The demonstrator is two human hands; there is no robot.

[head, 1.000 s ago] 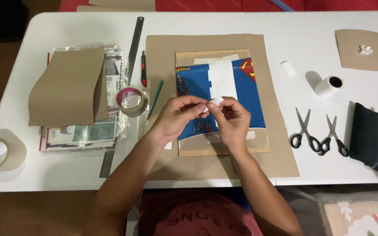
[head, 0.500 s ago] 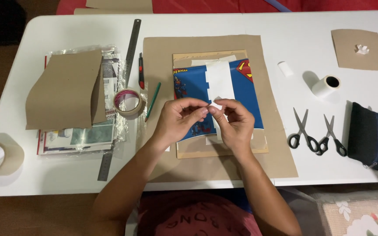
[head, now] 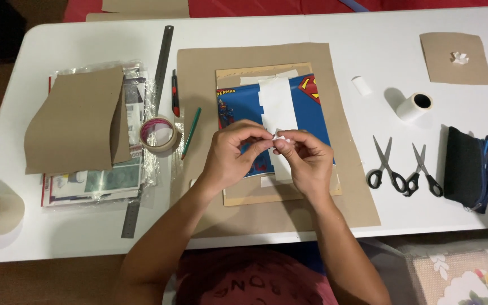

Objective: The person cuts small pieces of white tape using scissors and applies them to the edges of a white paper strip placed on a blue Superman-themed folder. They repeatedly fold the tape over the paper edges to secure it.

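On the white tabletop [head: 323, 34], a blue book [head: 244, 107] rests on brown paper [head: 199, 85]. Above the book, left hand [head: 234, 155] and right hand [head: 307, 161] pinch one small white scrap [head: 280, 136]; grip lightly, peel slowly.

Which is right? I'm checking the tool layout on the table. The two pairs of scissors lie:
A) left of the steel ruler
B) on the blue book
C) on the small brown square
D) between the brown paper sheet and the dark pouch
D: both scissors lie on the white table, right of the large brown paper sheet and left of the dark pouch.
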